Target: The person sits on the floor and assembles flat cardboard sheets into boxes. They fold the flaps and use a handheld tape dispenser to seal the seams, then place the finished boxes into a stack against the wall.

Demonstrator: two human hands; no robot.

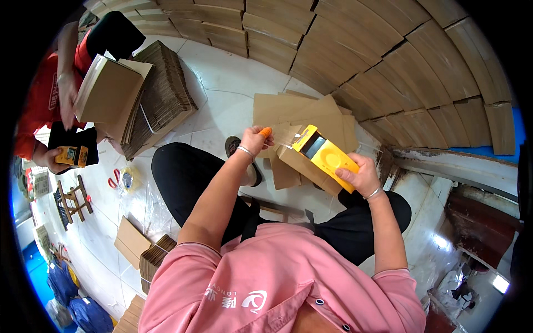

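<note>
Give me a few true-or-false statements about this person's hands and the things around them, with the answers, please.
1. The right hand holds a yellow box. True.
2. The left hand is empty. False: it holds a small orange object.
3. The hand of the co-worker in red holds a yellow package. True.
4. The red-handled scissors lie in the person's lap. False: they lie on the floor, beside a roll of tape.
5. Brown cardboard boxes are stacked in rows at the far side. True.
6. The person's shirt is green. False: it is pink.
</note>
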